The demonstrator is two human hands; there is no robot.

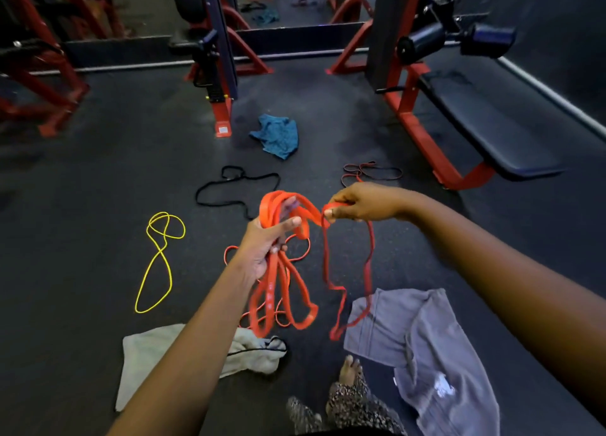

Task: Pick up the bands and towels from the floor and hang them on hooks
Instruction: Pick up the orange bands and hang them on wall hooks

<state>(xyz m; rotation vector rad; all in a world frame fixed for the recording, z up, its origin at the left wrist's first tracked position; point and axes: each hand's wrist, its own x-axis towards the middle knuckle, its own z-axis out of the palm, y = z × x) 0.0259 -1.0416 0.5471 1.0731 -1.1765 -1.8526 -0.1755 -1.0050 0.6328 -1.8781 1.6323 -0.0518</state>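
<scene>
Wide orange bands (278, 281) hang in long loops from the left hand (269, 242); one strand runs across to the right hand (357, 206), which pinches it. On the floor (98, 173) lie a yellow band (159, 255), a black band (236, 189), a dark red band (370, 173), a crumpled blue towel (278, 135), a grey towel (426, 344) and a pale towel (144, 353).

left hand (265, 250) gripping, right hand (360, 206) pinching

Dim gym lighting, soft overall blur, wide-angle bending at edges, faint shadows
</scene>
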